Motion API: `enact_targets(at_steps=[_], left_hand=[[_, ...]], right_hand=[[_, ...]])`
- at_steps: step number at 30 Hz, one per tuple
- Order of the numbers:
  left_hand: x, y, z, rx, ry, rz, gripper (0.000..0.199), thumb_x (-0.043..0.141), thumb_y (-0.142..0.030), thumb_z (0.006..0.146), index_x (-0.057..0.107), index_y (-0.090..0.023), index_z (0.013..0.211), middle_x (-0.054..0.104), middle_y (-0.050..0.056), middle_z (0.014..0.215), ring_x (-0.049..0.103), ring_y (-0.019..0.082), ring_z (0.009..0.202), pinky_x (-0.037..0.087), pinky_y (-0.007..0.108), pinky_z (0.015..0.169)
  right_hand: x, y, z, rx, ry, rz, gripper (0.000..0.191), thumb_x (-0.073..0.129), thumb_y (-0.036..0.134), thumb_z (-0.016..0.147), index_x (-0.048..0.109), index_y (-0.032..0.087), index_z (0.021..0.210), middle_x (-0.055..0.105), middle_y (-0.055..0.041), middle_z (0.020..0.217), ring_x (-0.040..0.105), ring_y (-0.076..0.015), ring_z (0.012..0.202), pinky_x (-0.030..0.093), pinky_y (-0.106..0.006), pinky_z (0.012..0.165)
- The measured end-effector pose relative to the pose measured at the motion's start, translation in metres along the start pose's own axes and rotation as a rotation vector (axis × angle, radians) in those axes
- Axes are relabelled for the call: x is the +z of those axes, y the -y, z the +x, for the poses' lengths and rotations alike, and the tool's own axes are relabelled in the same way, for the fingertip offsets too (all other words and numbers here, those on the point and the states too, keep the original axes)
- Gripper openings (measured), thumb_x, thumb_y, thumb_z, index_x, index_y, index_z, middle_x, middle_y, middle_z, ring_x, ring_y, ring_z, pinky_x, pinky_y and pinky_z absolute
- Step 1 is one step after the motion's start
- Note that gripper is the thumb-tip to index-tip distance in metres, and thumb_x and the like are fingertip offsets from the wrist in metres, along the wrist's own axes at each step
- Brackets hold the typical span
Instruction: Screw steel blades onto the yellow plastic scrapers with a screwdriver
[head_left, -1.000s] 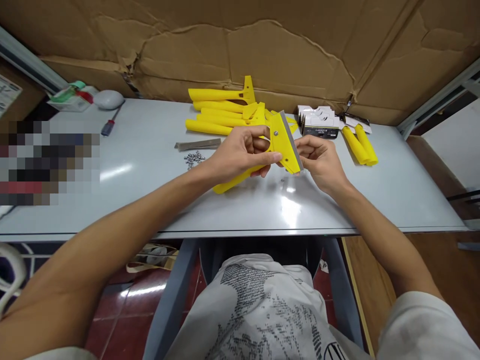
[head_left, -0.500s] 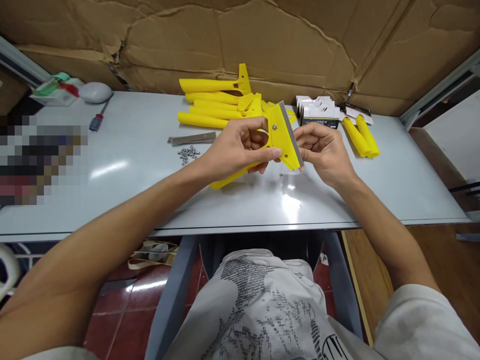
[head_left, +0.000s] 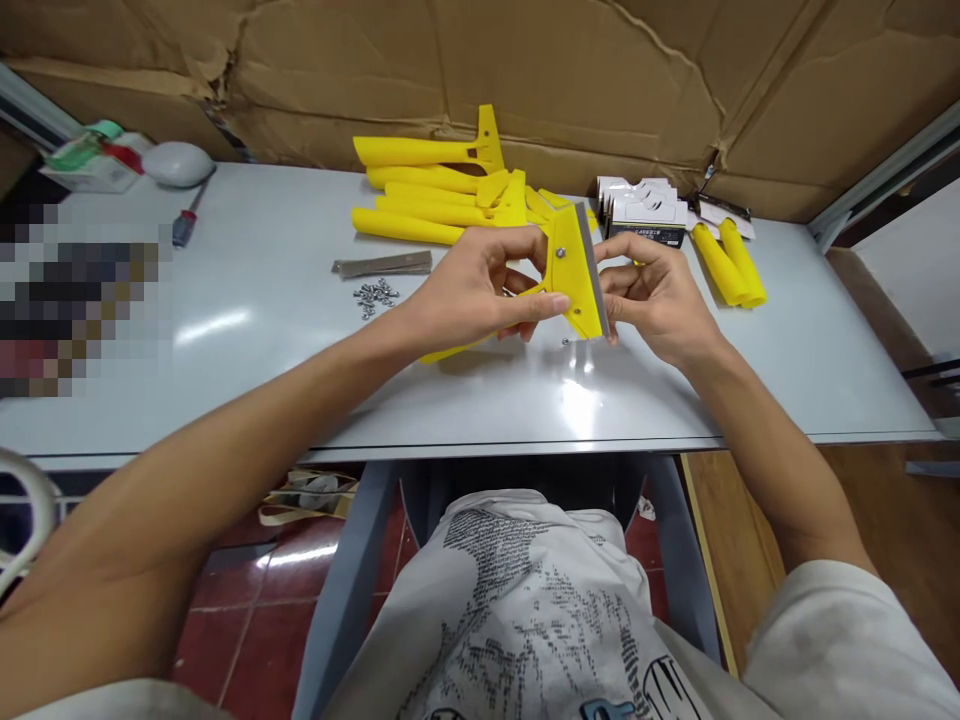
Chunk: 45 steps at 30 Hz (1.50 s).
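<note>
My left hand (head_left: 495,285) is closed round a yellow scraper (head_left: 574,275), thumb lying on its flat head. A grey metal blade (head_left: 593,270) runs along the head's right edge, and a screw (head_left: 560,253) sits in the upper hole. The lower hole shows no screw. At the blade, my right hand (head_left: 649,295) has its fingers curled, thumb and fingertips pinching the edge; the tips are partly hidden behind it. One loose screw (head_left: 565,341) lies on the table just under the scraper head. The scraper's handle (head_left: 457,352) points down and left below my left hand.
Several yellow scrapers (head_left: 416,150) lie behind my hands. Loose blades (head_left: 382,264) and a pile of small screws (head_left: 374,297) are to the left. A screwdriver (head_left: 184,226) lies farther left. White-and-black packets (head_left: 645,217) and two yellow handles (head_left: 735,270) are at right.
The scraper has shifted slightly right in the view and its blade stands a little more upright. Both hands keep nearly the same hold. The view has tilted slightly.
</note>
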<state>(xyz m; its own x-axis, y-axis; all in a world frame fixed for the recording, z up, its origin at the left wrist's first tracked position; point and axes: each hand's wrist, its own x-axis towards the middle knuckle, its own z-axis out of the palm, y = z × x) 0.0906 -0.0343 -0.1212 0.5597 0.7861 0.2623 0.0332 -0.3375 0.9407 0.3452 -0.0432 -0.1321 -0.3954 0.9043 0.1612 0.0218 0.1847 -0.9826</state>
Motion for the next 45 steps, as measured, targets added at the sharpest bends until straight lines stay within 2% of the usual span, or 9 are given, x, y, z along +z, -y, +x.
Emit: enact_targets(at_steps=[6, 9, 14, 20, 24, 33, 36, 41, 45], left_hand=[[-0.004, 0.002, 0.001, 0.013, -0.029, 0.016, 0.046, 0.102, -0.059, 0.086, 0.078, -0.022, 0.100, 0.077, 0.006, 0.107, 0.067, 0.013, 0.064, 0.047, 0.028, 0.046], [-0.004, 0.002, 0.002, 0.029, -0.043, 0.027, 0.047, 0.103, -0.058, 0.084, 0.077, -0.022, 0.095, 0.076, 0.005, 0.106, 0.066, 0.012, 0.063, 0.049, 0.029, 0.048], [-0.003, 0.008, 0.004, 0.028, -0.097, 0.052, 0.049, 0.101, -0.062, 0.085, 0.076, -0.022, 0.097, 0.075, 0.004, 0.100, 0.066, 0.012, 0.064, 0.047, 0.027, 0.047], [0.003, 0.012, 0.003, 0.121, -0.211, 0.216, 0.048, 0.095, -0.062, 0.088, 0.072, -0.021, 0.092, 0.076, 0.005, 0.098, 0.070, 0.017, 0.079, 0.058, 0.026, 0.058], [0.004, 0.011, 0.002, 0.153, -0.233, 0.291, 0.041, 0.090, -0.058, 0.091, 0.071, -0.022, 0.089, 0.076, 0.002, 0.090, 0.071, 0.018, 0.083, 0.059, 0.027, 0.062], [0.000, 0.017, 0.005, 0.140, -0.196, 0.204, 0.046, 0.094, -0.063, 0.090, 0.078, -0.022, 0.102, 0.081, 0.005, 0.106, 0.064, 0.011, 0.063, 0.054, 0.026, 0.048], [0.000, 0.016, 0.005, 0.161, -0.178, 0.204, 0.046, 0.094, -0.063, 0.091, 0.079, -0.022, 0.103, 0.080, 0.005, 0.104, 0.067, 0.013, 0.069, 0.057, 0.026, 0.053], [0.000, 0.018, 0.006, 0.187, -0.151, 0.167, 0.047, 0.097, -0.064, 0.089, 0.076, -0.023, 0.099, 0.079, 0.005, 0.101, 0.067, 0.014, 0.072, 0.057, 0.026, 0.054], [-0.003, 0.021, 0.009, 0.173, -0.136, 0.124, 0.047, 0.099, -0.063, 0.087, 0.075, -0.024, 0.099, 0.080, 0.006, 0.103, 0.069, 0.016, 0.074, 0.056, 0.027, 0.053]], right_hand=[[-0.006, 0.005, -0.001, -0.050, -0.019, -0.056, 0.061, 0.100, 0.071, 0.083, 0.080, 0.031, 0.123, 0.079, 0.0003, 0.087, 0.080, -0.0234, 0.078, 0.068, -0.041, 0.073], [-0.002, 0.007, -0.002, -0.045, -0.029, -0.121, 0.072, 0.106, 0.070, 0.074, 0.077, 0.033, 0.129, 0.077, 0.0020, 0.086, 0.080, -0.0250, 0.083, 0.068, -0.042, 0.081], [0.008, 0.004, -0.001, -0.071, -0.109, -0.156, 0.077, 0.110, 0.069, 0.067, 0.072, 0.033, 0.123, 0.077, 0.0027, 0.085, 0.080, -0.0242, 0.085, 0.067, -0.040, 0.080], [0.012, -0.008, 0.002, -0.137, -0.196, -0.225, 0.075, 0.109, 0.071, 0.067, 0.074, 0.031, 0.121, 0.079, 0.0045, 0.084, 0.072, -0.0182, 0.072, 0.059, -0.036, 0.072], [0.012, -0.012, 0.004, -0.156, -0.165, -0.201, 0.073, 0.109, 0.068, 0.071, 0.075, 0.030, 0.124, 0.081, 0.0042, 0.087, 0.073, -0.0179, 0.076, 0.057, -0.035, 0.073], [0.008, -0.012, 0.004, -0.085, -0.116, -0.048, 0.056, 0.113, 0.052, 0.072, 0.083, 0.028, 0.112, 0.085, 0.0021, 0.093, 0.074, -0.0171, 0.084, 0.056, -0.032, 0.077], [0.006, -0.012, 0.005, -0.046, -0.067, -0.082, 0.046, 0.110, 0.056, 0.075, 0.086, 0.025, 0.099, 0.084, -0.0008, 0.097, 0.072, -0.0176, 0.088, 0.055, -0.032, 0.080], [0.011, -0.006, 0.004, 0.010, 0.006, -0.031, 0.052, 0.107, 0.066, 0.075, 0.083, 0.023, 0.094, 0.081, -0.0017, 0.097, 0.069, -0.0181, 0.090, 0.058, -0.033, 0.087], [0.007, -0.004, 0.005, 0.065, 0.025, -0.007, 0.059, 0.104, 0.071, 0.074, 0.080, 0.023, 0.095, 0.080, -0.0039, 0.101, 0.067, -0.0182, 0.090, 0.057, -0.032, 0.082]])
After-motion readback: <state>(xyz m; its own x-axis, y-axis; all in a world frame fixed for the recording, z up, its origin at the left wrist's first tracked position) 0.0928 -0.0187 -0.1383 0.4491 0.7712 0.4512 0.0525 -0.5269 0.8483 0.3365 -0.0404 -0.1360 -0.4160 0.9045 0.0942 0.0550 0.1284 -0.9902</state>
